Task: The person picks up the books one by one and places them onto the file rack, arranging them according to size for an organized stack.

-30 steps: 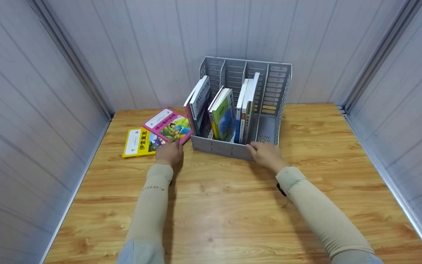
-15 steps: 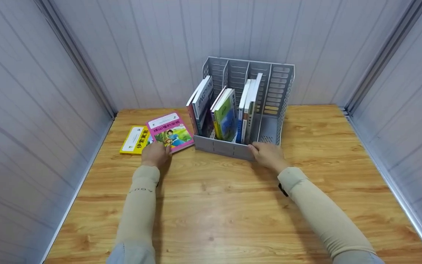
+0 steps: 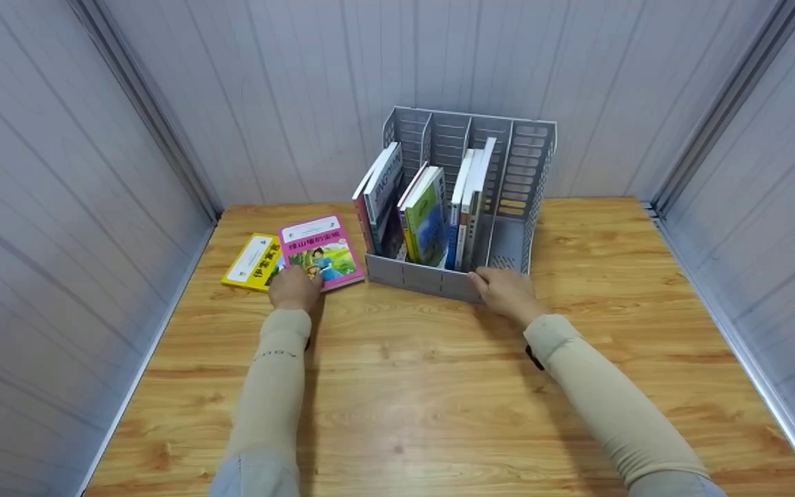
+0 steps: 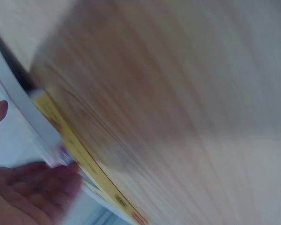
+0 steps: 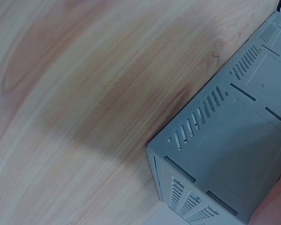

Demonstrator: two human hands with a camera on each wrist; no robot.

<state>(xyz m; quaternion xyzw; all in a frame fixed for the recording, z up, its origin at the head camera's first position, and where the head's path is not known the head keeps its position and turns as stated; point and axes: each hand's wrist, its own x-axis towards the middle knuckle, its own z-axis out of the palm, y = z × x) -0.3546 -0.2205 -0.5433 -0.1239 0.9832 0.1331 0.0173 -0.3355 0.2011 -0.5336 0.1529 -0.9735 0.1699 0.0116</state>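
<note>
My left hand (image 3: 295, 286) is at the near left corner of a pink picture book (image 3: 320, 248), which overlaps a yellow picture book (image 3: 252, 262). In the left wrist view, the fingers (image 4: 61, 185) lie against the books' edges, blurred, while the thumb stands apart from them. With my right hand (image 3: 504, 293) I grip the near right part of the front edge of a grey file organizer (image 3: 421, 277). The right wrist view shows its slotted grey panel, with only a little of the hand at the edge.
Upright books stand in the organizer's three left compartments, among them a green-covered book (image 3: 427, 224). Its far right compartment (image 3: 508, 238) shows a bare slotted floor. The wooden tabletop (image 3: 397, 400) is bordered by pale panel walls (image 3: 301, 90) at the back and both sides.
The pink book has turned straighter and slid slightly towards me, and the yellow book has turned a little. My left hand has shifted left. The right hand keeps its grip on the organizer.
</note>
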